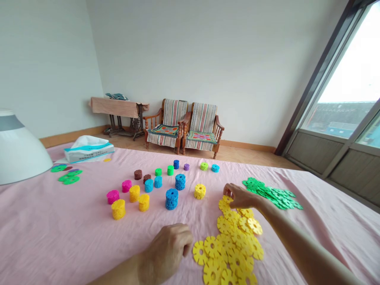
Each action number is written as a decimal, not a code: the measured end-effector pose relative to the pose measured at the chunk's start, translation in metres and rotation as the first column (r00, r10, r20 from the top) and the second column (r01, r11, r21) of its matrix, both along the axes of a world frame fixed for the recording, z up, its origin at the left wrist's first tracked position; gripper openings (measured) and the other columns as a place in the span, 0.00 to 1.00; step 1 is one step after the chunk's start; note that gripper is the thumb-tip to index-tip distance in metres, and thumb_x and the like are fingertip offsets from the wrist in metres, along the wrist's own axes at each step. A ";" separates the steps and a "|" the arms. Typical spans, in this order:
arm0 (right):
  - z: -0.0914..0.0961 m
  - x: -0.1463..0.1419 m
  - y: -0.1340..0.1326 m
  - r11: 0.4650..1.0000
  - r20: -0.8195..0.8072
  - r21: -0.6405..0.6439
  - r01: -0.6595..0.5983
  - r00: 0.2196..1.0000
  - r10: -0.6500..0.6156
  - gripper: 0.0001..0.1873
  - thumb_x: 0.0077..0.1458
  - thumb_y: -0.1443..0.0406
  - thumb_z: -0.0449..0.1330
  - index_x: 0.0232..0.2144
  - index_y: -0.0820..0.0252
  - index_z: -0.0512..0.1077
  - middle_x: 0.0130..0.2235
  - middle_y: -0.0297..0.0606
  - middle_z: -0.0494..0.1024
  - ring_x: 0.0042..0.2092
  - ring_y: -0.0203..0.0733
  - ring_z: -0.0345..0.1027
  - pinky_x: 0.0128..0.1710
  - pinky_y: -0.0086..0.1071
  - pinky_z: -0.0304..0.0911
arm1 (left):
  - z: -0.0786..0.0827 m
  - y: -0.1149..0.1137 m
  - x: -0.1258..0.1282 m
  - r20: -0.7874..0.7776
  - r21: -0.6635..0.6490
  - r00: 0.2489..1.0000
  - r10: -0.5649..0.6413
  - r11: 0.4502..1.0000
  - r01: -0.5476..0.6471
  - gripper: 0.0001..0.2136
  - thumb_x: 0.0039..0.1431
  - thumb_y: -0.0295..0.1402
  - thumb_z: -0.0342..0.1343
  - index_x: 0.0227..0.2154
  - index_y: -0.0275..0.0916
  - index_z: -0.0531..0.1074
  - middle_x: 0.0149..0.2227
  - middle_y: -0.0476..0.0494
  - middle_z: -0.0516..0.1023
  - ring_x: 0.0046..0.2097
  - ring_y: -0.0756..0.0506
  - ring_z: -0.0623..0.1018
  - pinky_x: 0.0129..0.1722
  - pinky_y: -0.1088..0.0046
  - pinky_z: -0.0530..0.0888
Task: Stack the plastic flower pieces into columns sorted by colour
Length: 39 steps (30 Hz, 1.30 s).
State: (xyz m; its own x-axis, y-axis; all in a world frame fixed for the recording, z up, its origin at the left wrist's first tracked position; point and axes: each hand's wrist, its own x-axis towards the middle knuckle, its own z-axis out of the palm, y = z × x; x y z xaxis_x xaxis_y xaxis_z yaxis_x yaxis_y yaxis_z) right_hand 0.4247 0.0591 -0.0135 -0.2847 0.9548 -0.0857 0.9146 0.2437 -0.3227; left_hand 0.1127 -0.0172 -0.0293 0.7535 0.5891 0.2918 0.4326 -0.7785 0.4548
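My right hand reaches to the far end of a loose spread of yellow notched discs. Its fingers are bent down and closed at the edge of a yellow disc there. Left of the spread, my left hand is curled into a loose fist close above the pink cloth; the inside of its fingers is hidden. A short yellow stack stands left of my right hand. Two taller blue stacks are beyond my left hand.
Several small coloured stacks stand across the pink cloth. Green discs lie heaped at the right, with a few loose discs at the left. A tissue box and a white rounded object are on the left.
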 end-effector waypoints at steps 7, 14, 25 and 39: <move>-0.004 0.003 0.004 1.000 -0.023 -0.004 0.026 0.999 -0.026 0.17 0.31 0.70 0.61 0.31 0.60 0.66 0.34 0.35 0.68 0.33 0.36 0.62 0.31 0.27 0.58 | -0.003 0.002 0.000 0.002 0.000 1.000 0.001 1.000 -0.001 0.10 0.47 0.16 0.44 0.18 0.36 0.58 0.22 0.52 0.67 0.26 0.54 0.66 0.25 0.79 0.57; 0.003 -0.020 0.001 0.971 -0.126 0.193 0.140 0.985 -0.117 0.14 0.39 0.68 0.57 0.32 0.60 0.63 0.35 0.37 0.68 0.35 0.37 0.63 0.36 0.31 0.59 | -0.003 0.002 0.001 -0.010 0.002 1.000 0.006 1.000 -0.006 0.10 0.47 0.16 0.44 0.17 0.36 0.58 0.22 0.51 0.67 0.26 0.53 0.65 0.24 0.78 0.57; 0.008 -0.100 0.004 0.905 -0.487 0.380 0.190 0.873 0.021 0.12 0.41 0.67 0.59 0.33 0.59 0.67 0.34 0.36 0.67 0.34 0.36 0.63 0.35 0.33 0.63 | 0.000 0.002 0.000 0.013 -0.020 1.000 0.006 1.000 -0.006 0.11 0.49 0.18 0.45 0.17 0.36 0.57 0.21 0.52 0.67 0.25 0.53 0.66 0.25 0.78 0.58; -0.014 -0.099 0.008 0.915 -0.519 0.343 0.214 0.855 -0.005 0.14 0.43 0.61 0.62 0.34 0.57 0.67 0.38 0.37 0.66 0.38 0.40 0.66 0.39 0.36 0.64 | -0.003 0.001 0.000 0.016 -0.038 1.000 0.012 0.999 -0.012 0.10 0.46 0.17 0.46 0.17 0.36 0.57 0.21 0.52 0.66 0.25 0.54 0.66 0.25 0.79 0.58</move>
